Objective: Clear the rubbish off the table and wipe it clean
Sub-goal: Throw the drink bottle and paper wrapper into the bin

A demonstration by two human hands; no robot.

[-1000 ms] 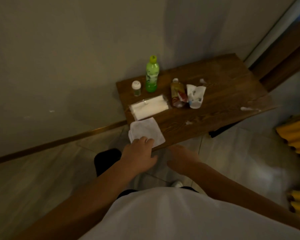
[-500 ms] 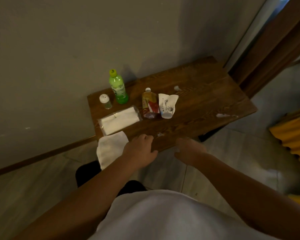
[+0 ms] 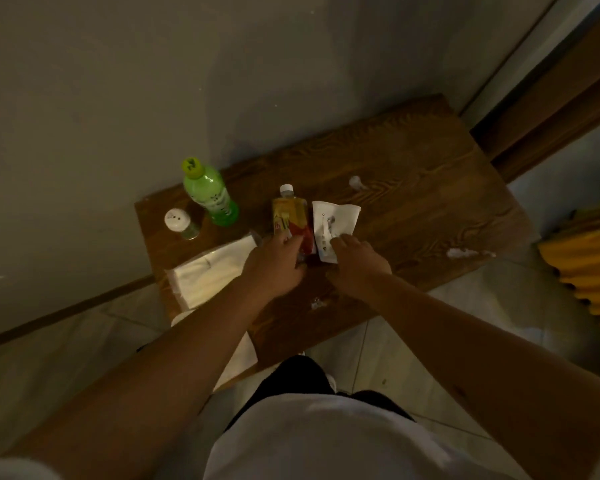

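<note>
A small dark wooden table (image 3: 413, 209) stands against the wall. A yellow and red drink bottle (image 3: 288, 216) lies flat on it, beside a crushed white paper cup (image 3: 336, 220). My left hand (image 3: 274, 268) curls around the bottle's near end. My right hand (image 3: 357, 265) closes on the cup's near end. Both items still rest on the table. White paper scraps lie at the back (image 3: 355, 181), near the right edge (image 3: 463, 252) and near the front (image 3: 316, 303). A white cloth (image 3: 238, 355) hangs over the front left edge, partly hidden by my left forearm.
A green bottle (image 3: 210, 195) stands upright at the back left, with a small white-capped jar (image 3: 181, 223) beside it. A clear-wrapped tissue pack (image 3: 208, 277) lies at the left. Something yellow and ribbed (image 3: 589, 271) sits on the tiled floor to the right.
Both hands have moved forward from the table's front edge onto the bottle and the cup. My left hand has let go of the white cloth. The view has come closer.
</note>
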